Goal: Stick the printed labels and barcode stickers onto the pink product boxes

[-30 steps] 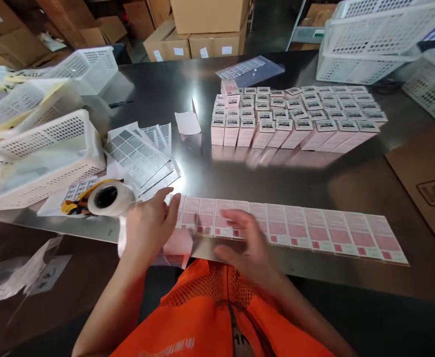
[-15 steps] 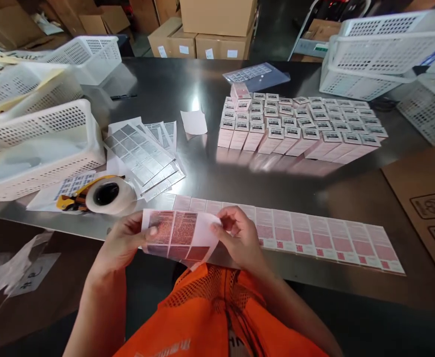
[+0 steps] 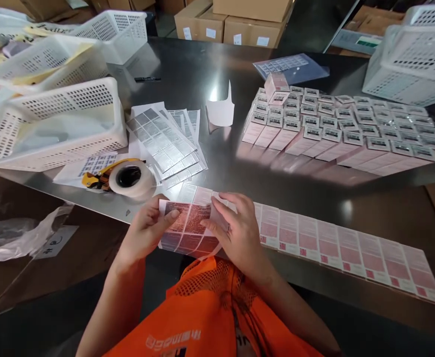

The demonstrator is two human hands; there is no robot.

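A: What has just changed?

B: Half a second ago the right hand (image 3: 241,230) held the plain right end of the label sheet (image 3: 187,225); now it has moved inward, its thumb over the printed cells. I'd judge that the work is now on the sheet itself, with the left hand (image 3: 145,230) steadying it.

A: How do the hands stand?

B: The left pinches the sheet's left edge, thumb on top, fingers curled behind. The right is half curled, thumb and forefinger parted; I can't tell whether it grips or only touches.

A: And where is the sheet?

B: Held up at the near edge of the metal table (image 3: 180,69), before the left end of the row of pink-and-white cartons (image 3: 317,240).

A: Which way does it point?

B: Its printed face is turned upward. The long axis seems to run left to right between the hands, dipping slightly rightward, though the right hand hides that end.
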